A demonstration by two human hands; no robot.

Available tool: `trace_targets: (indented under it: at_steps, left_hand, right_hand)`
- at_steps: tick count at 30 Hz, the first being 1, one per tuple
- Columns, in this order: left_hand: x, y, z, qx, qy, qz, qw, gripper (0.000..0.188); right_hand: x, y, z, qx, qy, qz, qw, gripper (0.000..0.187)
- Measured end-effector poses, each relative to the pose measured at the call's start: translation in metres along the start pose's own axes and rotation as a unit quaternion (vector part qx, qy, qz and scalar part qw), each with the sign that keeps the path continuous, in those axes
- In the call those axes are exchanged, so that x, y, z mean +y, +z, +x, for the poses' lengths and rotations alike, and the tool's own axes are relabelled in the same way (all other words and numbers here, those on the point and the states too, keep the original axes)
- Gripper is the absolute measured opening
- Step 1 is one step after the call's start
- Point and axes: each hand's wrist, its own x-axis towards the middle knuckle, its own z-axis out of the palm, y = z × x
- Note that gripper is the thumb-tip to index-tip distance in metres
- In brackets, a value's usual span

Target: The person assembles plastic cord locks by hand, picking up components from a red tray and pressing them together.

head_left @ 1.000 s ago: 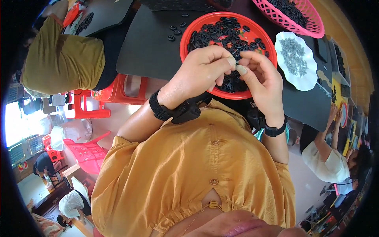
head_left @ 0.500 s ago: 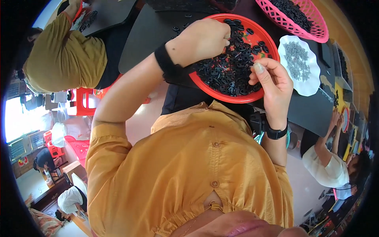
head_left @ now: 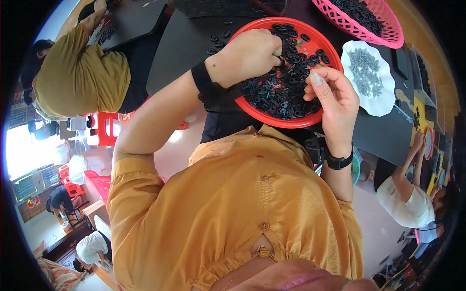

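Observation:
A round red tray in front of me holds many small black plastic parts, some of them oval rings with holes. Above its left side, my left hand is bent over with its fingers curled together; what they grip, if anything, is hidden. At the tray's right rim, my right hand has thumb and forefinger pinched, the other fingers curled in. Anything between those fingertips is too small to make out. Both wrists wear black bands.
Right of the tray lies a white scalloped dish of small clear pieces. A pink basket of black parts stands at the far right. Several loose black rings lie on the dark table. Co-workers sit to the left and right.
My left hand has shifted slightly over the tray, its fingers still curled. My right hand stays at the rim in its pinch. The view has moved a little.

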Motion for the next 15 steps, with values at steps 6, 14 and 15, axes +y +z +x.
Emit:
trace_targets:
  at_steps: [6, 14, 15]
  left_hand:
    - [0.002, 0.0, 0.003, -0.029, -0.015, -0.013, 0.999, 0.018]
    - [0.024, -0.004, -0.004, -0.001, -0.045, -0.14, 0.989, 0.019]
    - [0.034, -0.012, -0.009, 0.0, -0.095, -0.218, 0.971, 0.019]
  right_hand:
    - [0.001, 0.002, -0.001, 0.004, -0.004, -0.005, 1.0, 0.014]
    - [0.001, -0.002, -0.003, 0.013, 0.0, -0.004, 1.0, 0.014]
    - [0.001, -0.002, -0.003, 0.016, 0.0, -0.005, 1.0, 0.014]
